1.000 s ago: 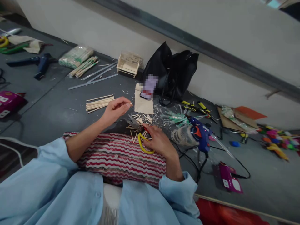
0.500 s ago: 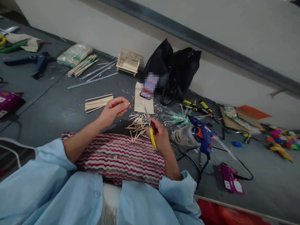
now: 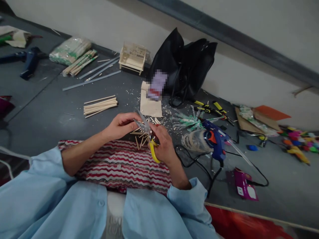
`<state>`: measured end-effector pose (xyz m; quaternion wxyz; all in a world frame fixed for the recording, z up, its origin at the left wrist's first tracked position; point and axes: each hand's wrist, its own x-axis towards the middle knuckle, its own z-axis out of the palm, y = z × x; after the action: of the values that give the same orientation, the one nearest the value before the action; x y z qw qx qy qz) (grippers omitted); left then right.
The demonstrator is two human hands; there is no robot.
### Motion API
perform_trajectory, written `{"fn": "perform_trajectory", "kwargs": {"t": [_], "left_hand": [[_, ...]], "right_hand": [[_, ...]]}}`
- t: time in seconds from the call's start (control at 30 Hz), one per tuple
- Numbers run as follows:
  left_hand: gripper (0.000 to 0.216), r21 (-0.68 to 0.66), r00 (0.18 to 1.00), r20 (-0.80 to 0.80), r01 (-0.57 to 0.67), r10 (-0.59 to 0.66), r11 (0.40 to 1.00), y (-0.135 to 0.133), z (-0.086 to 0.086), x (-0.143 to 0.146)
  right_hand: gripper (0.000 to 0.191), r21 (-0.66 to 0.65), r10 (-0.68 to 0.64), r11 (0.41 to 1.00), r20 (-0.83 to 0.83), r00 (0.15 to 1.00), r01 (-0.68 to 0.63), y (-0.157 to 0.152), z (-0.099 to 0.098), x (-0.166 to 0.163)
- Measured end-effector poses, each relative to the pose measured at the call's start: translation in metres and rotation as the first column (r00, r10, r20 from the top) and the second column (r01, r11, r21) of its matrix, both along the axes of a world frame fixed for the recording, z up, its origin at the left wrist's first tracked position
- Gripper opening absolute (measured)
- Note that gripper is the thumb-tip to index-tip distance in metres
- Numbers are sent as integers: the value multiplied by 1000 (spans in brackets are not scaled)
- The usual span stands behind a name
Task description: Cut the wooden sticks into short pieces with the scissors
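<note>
My right hand (image 3: pixel 163 146) grips yellow-handled snips (image 3: pixel 149 139) with their blades parted and pointing up-left. My left hand (image 3: pixel 122 125) is closed in a pinch on a small wooden stick piece, held right at the blades. Both hands hover over a pile of short cut sticks (image 3: pixel 143 134) lying on the grey floor beyond a red-and-white striped cloth (image 3: pixel 119 166) across my lap.
A bundle of long sticks (image 3: pixel 99 106) lies to the left. A blue glue gun (image 3: pixel 215 141) with its black cable sits to the right. Behind are a brown paper sheet (image 3: pixel 149 108), a black bag (image 3: pixel 184 71), a small stick model (image 3: pixel 133 57) and yellow-handled tools (image 3: pixel 211 109).
My right hand picked the snips up off the floor and raised them. My left hand came down and right, bringing its stick piece to the blades.
</note>
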<state>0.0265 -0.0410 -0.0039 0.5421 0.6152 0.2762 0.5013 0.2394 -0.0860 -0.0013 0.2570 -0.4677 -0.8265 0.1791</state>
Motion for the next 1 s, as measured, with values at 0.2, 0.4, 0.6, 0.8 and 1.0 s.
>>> {"fn": "perform_trajectory", "kwargs": {"t": [0.2,0.4,0.6,0.8,1.0], "left_hand": [[35,-17,1000,29,11,-10,1000,-2,-1,-1],[32,1,999,40,23,-23,1000,-2,-3,0],[32,15,1000,17,20,-20,1000,-2,-3,0],[30,20,1000,13,4,-4,1000,-3,-2,2],[33,20,1000,3,-3,3,1000,-4,-1,2]], "right_hand": [[63,8,-22,1000,42,999,22,0,-2,-1],[55,11,-19,1000,51,999,19,1,-4,-2],[49,2,-21,1000,30,999,21,0,-1,-4],[48,-13,-19,1000,19,1000,20,0,-2,-4],[55,-31,-20,999,53,998,22,1,-7,-2]]}}
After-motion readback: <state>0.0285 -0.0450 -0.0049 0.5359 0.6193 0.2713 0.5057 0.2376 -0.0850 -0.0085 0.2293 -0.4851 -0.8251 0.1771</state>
